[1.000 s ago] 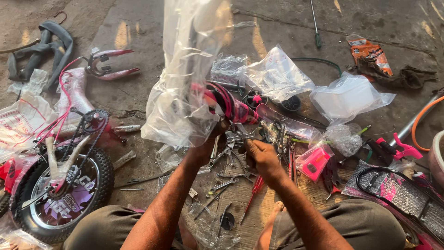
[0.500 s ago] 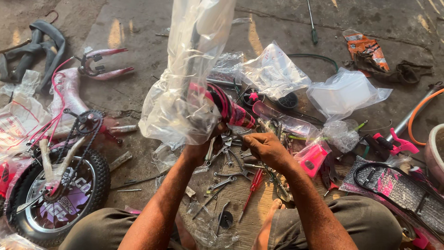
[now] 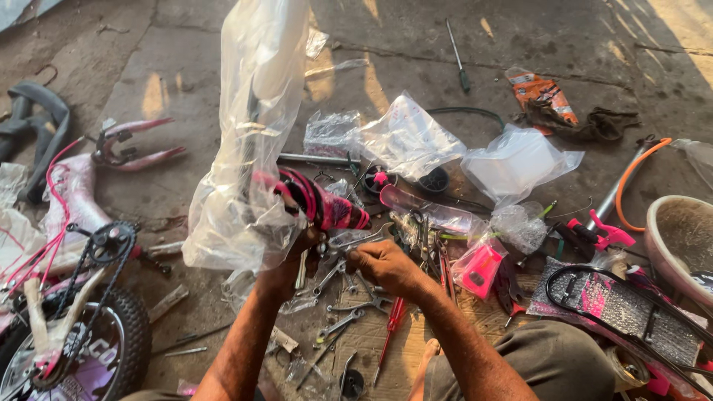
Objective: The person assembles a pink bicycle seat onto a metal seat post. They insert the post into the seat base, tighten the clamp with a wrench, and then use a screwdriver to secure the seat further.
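Near frame bottom, wrenches [image 3: 343,324] are strewn on the floor; at centre, the left hand [image 3: 297,256] has been raised, closed on a plastic-wrapped pink bicycle part [image 3: 316,204], the right hand [image 3: 382,266] pinching its end.

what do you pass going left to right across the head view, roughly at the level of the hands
bike wheel → left hand → right hand → pink packet → black mesh panel → bowl

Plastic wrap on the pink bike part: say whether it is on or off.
Partly on: the clear plastic wrap covers the upper end, while the pink-and-black part pokes out bare.
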